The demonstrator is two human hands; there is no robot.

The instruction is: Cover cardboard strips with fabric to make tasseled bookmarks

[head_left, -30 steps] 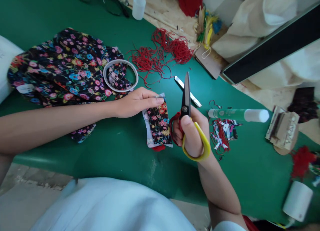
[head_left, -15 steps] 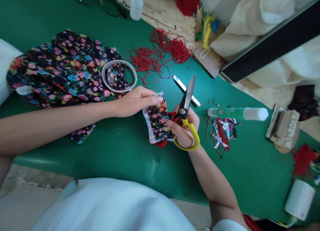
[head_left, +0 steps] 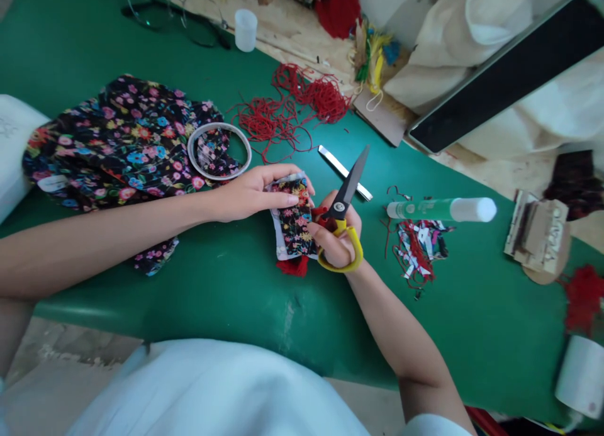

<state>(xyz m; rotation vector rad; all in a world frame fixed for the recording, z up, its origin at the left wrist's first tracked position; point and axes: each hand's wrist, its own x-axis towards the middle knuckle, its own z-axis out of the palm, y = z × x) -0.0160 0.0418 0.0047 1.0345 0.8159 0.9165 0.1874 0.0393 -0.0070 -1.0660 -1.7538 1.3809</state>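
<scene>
My left hand [head_left: 264,194] grips the top edge of a small floral fabric piece [head_left: 295,222], thumb on the front and fingers behind. White backing shows along its left and lower edges, and something red [head_left: 293,266] pokes out below it. On the right, my right hand [head_left: 337,234] has its thumb through a handle of the yellow-handled scissors [head_left: 348,197]. Their blades are together and point up and away. The right thumb tip also meets the right side of the fabric piece. Between the scissors and the fabric, a bit of red shows, partly hidden by fingers.
Floral cloth [head_left: 127,140] with an embroidery hoop [head_left: 219,151] lies left. Red cords [head_left: 268,121], silver tweezers-like strip [head_left: 344,172], a green glue tube [head_left: 441,209] and scraps [head_left: 419,250] lie beyond my hands. A dark-screened device [head_left: 509,71] leans at the back right.
My left fingers have shifted along the fabric's top edge and spread further behind it. The right hand with the scissors has moved slightly left. More red shows below the fabric.
</scene>
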